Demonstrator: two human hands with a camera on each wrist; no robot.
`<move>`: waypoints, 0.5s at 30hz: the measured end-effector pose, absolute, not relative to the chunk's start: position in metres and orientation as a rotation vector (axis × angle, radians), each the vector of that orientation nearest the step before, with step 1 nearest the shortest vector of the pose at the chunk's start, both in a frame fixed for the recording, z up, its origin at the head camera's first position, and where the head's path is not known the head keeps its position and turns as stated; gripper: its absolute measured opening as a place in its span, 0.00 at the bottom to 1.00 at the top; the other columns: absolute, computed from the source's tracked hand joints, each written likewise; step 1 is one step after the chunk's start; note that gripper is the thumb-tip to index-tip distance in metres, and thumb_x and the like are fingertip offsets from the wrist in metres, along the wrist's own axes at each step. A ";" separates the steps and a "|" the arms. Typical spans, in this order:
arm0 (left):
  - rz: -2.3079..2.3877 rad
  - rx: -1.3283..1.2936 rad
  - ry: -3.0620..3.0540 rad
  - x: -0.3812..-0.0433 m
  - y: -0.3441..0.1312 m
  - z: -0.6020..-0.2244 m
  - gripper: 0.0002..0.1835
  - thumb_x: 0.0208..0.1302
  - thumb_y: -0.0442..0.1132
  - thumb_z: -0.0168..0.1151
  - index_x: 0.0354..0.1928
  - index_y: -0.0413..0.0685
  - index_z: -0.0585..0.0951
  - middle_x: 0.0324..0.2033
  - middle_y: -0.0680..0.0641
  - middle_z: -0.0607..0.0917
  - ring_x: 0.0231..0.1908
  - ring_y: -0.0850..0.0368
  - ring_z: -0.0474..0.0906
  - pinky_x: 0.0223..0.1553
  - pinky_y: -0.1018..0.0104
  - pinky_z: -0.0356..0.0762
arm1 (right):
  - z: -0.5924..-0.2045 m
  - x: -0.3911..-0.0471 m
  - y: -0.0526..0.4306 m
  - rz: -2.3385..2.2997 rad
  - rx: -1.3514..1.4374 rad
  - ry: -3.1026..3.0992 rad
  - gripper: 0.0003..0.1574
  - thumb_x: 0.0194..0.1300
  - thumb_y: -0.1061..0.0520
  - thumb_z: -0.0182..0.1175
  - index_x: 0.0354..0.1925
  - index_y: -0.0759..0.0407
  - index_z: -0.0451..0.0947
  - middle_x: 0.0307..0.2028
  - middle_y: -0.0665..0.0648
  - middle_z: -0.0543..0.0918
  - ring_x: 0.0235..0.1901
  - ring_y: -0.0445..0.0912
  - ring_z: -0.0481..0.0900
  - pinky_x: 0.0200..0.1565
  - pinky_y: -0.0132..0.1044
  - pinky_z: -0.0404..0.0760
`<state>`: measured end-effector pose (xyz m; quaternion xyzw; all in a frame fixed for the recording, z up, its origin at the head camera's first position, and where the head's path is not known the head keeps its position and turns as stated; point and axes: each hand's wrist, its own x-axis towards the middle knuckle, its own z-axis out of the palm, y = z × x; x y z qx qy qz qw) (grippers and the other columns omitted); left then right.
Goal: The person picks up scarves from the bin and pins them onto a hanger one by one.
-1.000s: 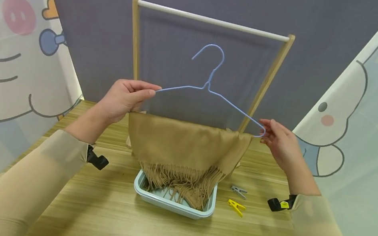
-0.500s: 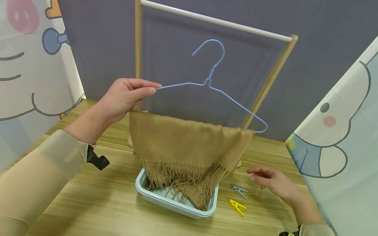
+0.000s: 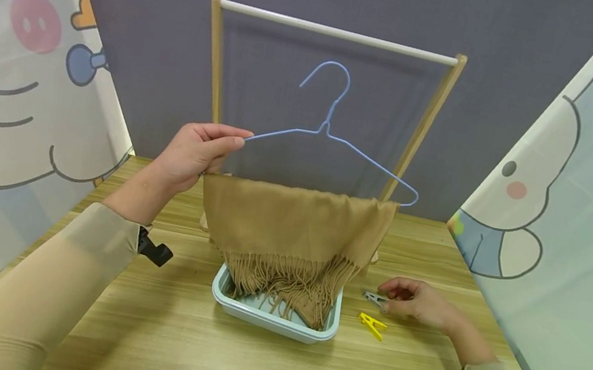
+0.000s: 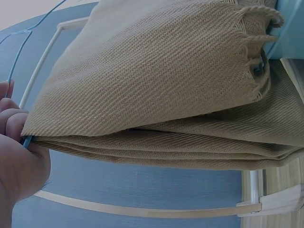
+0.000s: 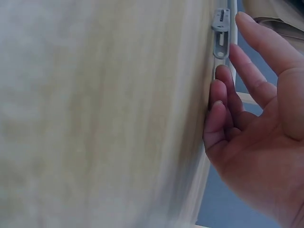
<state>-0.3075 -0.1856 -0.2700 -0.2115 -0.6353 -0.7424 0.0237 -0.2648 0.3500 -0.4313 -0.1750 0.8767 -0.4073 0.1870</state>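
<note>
My left hand (image 3: 192, 154) grips the left end of a blue wire hanger (image 3: 327, 129), held upright with its hook at the top. A tan fringed scarf (image 3: 297, 220) hangs folded over the hanger's lower bar; in the left wrist view the scarf (image 4: 142, 66) reaches right up to my curled fingers. On the table my right hand (image 3: 416, 303) is at a grey clothespin (image 3: 373, 299), thumb and forefinger apart on either side of its end. The right wrist view shows the clothespin (image 5: 221, 35) just beyond the fingertips, with the other fingers loosely bent.
A yellow clothespin (image 3: 371, 326) lies just in front of the grey one. Below the scarf stands a pale blue basin (image 3: 277, 323), the fringe dangling into it. Behind rises a wooden rack with a white rail (image 3: 340, 33). Printed curtains (image 3: 532, 129) flank the wooden table (image 3: 156, 330).
My right hand has let go of the hanger's right end and moved down to the grey clothespin on the table. The left hand keeps holding the hanger and scarf nearly still.
</note>
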 end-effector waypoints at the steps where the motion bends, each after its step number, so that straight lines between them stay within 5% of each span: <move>1: -2.297 -0.653 -1.967 -0.308 -0.186 -0.270 0.14 0.79 0.32 0.64 0.46 0.58 0.96 0.13 0.59 0.64 0.15 0.57 0.47 0.24 0.59 0.40 | -0.432 -0.265 0.349 -1.146 -0.492 2.471 0.25 0.72 0.54 0.74 0.62 0.62 0.84 0.48 0.59 0.85 0.45 0.44 0.81 0.43 0.32 0.83; 15: -2.314 -0.634 -1.991 -0.307 -0.185 -0.270 0.14 0.80 0.33 0.64 0.46 0.58 0.95 0.14 0.59 0.64 0.15 0.58 0.46 0.24 0.60 0.41 | -0.433 -0.263 0.343 -1.071 -0.478 2.532 0.22 0.68 0.55 0.77 0.56 0.62 0.86 0.41 0.56 0.84 0.39 0.41 0.78 0.38 0.30 0.77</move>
